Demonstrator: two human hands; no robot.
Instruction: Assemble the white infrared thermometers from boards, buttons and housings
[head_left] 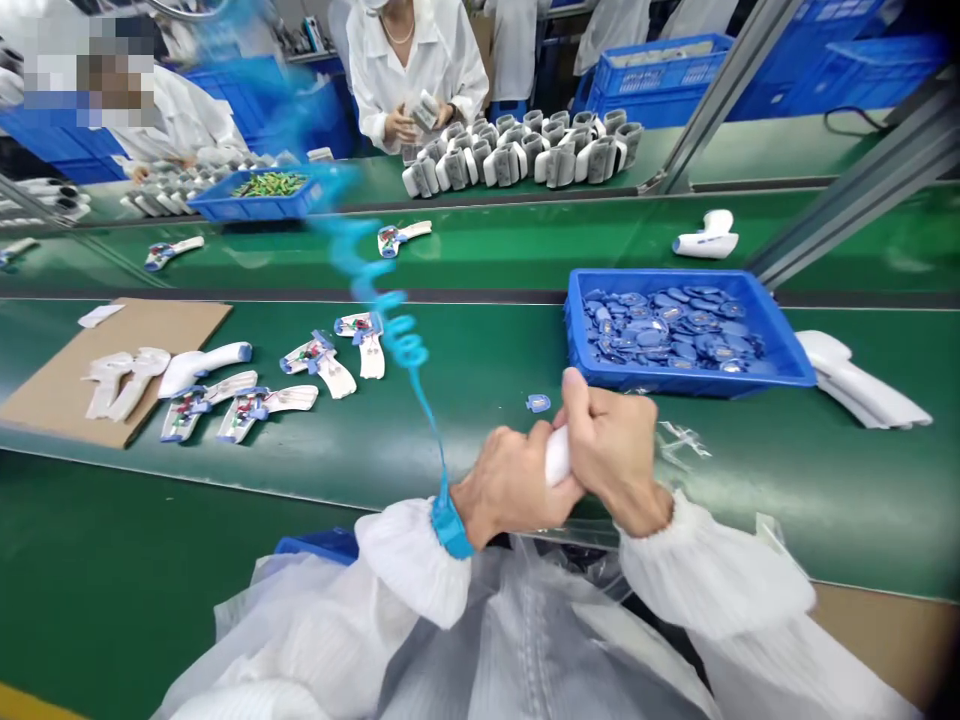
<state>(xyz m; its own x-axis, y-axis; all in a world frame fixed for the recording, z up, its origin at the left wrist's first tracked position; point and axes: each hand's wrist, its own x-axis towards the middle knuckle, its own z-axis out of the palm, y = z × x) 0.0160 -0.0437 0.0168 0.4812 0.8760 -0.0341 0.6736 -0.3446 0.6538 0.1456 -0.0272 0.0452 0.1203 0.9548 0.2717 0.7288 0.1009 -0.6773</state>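
White plastic piece [557, 457], smooth and rounded, sits between the two hands above the near edge of the tabletop [450, 420]; most of it is hidden by fingers, so its full shape cannot be told. Tabletop green, smooth, with a dull sheen.

Left hand [510, 480] closed around the piece, knuckles upward. Right hand [619, 440] also clamped on it, fingers curled, thumb extended toward the far edge. Hands touch; forearms angle inward from either side. Loose white sleeves, thin and wrinkled, gather at the cuffs. Blue strap [451, 528] circles the left wrist; from it a glossy coiled cord [397, 325] climbs past the far edge.

Just beyond the hands, one small flat blue piece [538, 403] lies alone, rounded with a tab. Blue tray [690, 383], rigid plastic with sloping walls, stands against the far edge, heaped with similar blue pieces [667, 325]. White shell [862, 385], smooth and pistol-shaped, lies beside its right end. Crinkled clear plastic scraps [682, 440] near the right hand.

Toward the left end: a sheet of matte brown cardboard [45, 385], its near corner close to the near edge, carrying pale half shells [127, 380]. Beside it, open shells [259, 408] with coloured wires showing.
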